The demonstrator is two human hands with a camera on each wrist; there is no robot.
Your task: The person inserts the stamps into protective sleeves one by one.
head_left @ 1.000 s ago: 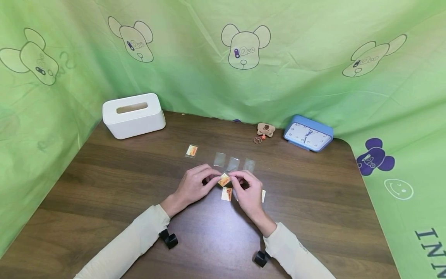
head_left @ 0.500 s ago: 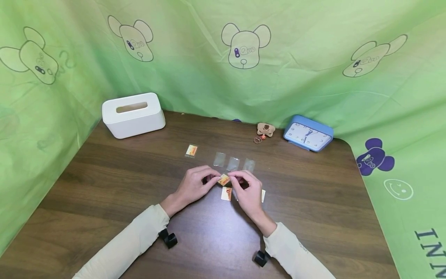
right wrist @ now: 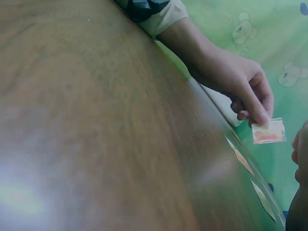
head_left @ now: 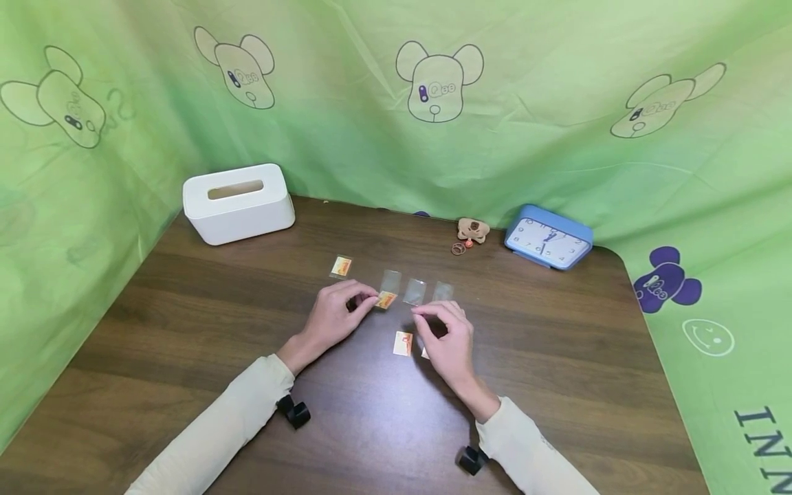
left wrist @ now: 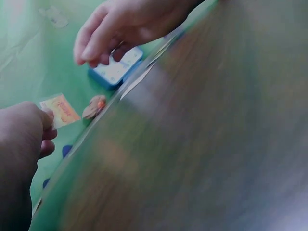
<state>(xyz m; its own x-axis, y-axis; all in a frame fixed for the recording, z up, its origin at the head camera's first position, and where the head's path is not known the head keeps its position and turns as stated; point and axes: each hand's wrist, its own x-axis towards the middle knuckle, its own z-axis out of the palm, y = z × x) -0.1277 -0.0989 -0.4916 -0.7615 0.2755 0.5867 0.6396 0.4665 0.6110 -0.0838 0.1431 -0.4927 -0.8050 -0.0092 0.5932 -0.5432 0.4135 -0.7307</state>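
Observation:
My left hand (head_left: 331, 316) pinches a small yellow-orange printed card (head_left: 386, 300) in a clear plastic sleeve between thumb and fingers, held over the table. The right wrist view shows the sleeve's clear edge past the card (right wrist: 269, 132). My right hand (head_left: 450, 344) is a little to the right, fingers loosely bent, nothing in its grasp. Beyond the hands lie flat clear sleeves (head_left: 415, 292), the left one partly overlapped by the held card. A loose card (head_left: 403, 343) with a red print lies left of my right hand, which mostly hides another card (head_left: 425, 354).
Farther back left, another sleeved card (head_left: 340, 267) lies on the brown table (head_left: 204, 330). A white tissue box (head_left: 238, 206) stands at the back left. A blue clock (head_left: 548, 237) and a brown plush keychain (head_left: 473, 229) are at the back right, before a green curtain (head_left: 346, 137).
Both hands were at the sleeved card together. My right hand has let go and shifted slightly right; my left hand has carried the card left and away from me.

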